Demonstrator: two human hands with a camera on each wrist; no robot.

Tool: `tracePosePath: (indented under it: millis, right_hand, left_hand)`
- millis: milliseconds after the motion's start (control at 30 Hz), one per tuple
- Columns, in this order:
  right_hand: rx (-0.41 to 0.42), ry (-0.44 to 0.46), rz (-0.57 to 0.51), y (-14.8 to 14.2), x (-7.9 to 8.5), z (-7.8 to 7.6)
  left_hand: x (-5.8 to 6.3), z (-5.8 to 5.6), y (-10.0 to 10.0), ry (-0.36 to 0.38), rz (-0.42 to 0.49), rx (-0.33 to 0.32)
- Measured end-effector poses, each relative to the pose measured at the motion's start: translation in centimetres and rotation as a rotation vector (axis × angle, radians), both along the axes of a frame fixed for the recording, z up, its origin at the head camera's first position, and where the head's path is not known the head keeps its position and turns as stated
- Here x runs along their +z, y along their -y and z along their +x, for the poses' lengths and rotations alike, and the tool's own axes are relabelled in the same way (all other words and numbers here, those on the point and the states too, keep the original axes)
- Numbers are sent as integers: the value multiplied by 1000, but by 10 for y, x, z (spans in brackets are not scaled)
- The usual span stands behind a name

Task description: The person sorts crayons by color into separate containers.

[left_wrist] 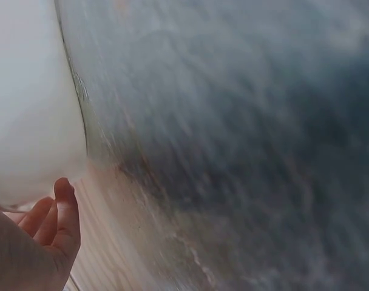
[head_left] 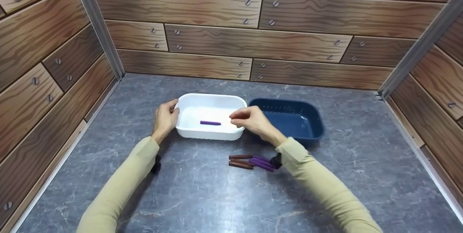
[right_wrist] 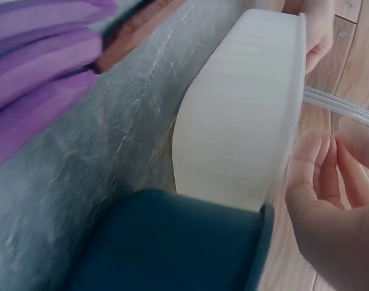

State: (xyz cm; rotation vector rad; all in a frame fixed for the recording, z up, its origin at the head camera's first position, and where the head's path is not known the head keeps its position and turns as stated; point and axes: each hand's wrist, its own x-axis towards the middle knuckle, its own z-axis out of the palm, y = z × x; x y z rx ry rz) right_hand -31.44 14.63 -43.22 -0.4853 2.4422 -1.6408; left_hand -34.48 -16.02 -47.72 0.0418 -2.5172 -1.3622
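Observation:
My left hand (head_left: 166, 117) holds the left rim of a white plastic tub (head_left: 208, 134), thumb over the edge and fingers along the outer wall. One purple crayon-like stick (head_left: 210, 123) lies on the tub's floor. Over the tub's right side is my right hand (head_left: 251, 119), its thumb and fingertips close together with no object showing between them. In the right wrist view, the fingers (right_wrist: 303, 170) are gently bent above the white rim. Near my right wrist, several purple sticks (head_left: 261, 163) and brown sticks (head_left: 241, 165) lie on the table in a loose group.
A dark blue tub (head_left: 289, 117) stands right beside the white one, partly behind my right hand. Wood-patterned panels (head_left: 217, 41) enclose the grey marbled tabletop (head_left: 188, 197) at the back and both sides.

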Motion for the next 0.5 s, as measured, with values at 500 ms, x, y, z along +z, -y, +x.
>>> tracePosePath:
  millis: [500]
  right_hand:
    - [-21, 1, -55, -61, -2, 28]
  left_hand:
    - [1, 1, 0, 19, -17, 6]
